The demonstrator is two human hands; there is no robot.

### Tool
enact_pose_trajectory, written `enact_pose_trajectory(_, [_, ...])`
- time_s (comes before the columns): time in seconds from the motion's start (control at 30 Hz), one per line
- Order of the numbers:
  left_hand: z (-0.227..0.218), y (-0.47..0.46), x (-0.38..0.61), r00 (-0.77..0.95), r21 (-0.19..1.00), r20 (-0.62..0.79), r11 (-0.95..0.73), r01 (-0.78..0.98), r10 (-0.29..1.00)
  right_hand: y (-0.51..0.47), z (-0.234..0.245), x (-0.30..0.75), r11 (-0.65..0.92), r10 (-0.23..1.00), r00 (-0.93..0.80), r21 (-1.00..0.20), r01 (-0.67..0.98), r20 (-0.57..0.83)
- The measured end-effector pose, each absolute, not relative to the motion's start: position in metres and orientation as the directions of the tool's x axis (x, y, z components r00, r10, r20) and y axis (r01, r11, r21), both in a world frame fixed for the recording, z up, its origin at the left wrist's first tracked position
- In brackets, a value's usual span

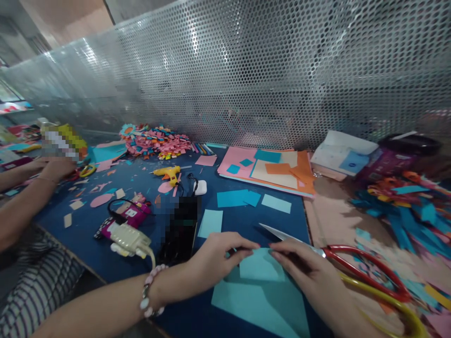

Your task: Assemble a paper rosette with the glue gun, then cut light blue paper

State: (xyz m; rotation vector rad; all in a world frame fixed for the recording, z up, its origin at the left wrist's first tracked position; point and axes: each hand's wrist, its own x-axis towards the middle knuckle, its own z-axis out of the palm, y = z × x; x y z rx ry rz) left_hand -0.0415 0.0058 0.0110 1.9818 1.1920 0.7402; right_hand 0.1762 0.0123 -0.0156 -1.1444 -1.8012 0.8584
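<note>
Between the fingertips of both hands is a small light-blue paper piece [262, 265], held by its upper corners. My left hand [223, 256], with a beaded bracelet at the wrist, pinches its left corner. My right hand [312, 272] pinches the right corner. Under it lies a larger light-blue sheet [260, 305] on the blue table [243, 223]. Metal scissors with a red handle [368, 265] lie just beyond my right hand, blade tips pointing left. A yellow handle loop [398, 305] sits below the red one, partly hidden by my right hand.
Coloured sheets [236, 162], a yellow glue gun [171, 174], a dark phone-like object [181, 225] and a power adapter [130, 239] lie ahead. Blue paper strips [394, 211] heap at right. A perforated metal panel [225, 80] stands behind. Another person's arms [38, 188] work at left.
</note>
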Motion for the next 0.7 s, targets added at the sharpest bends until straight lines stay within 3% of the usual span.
enact_pose_trajectory(0.7, [0.0149,0.0058,-0.0404,0.425,0.782,0.098,-0.333,0.526,0.9,0.0128,-0.0118,0.1748,0.338,0.935,-0.242,-0.858,0.387,0.26])
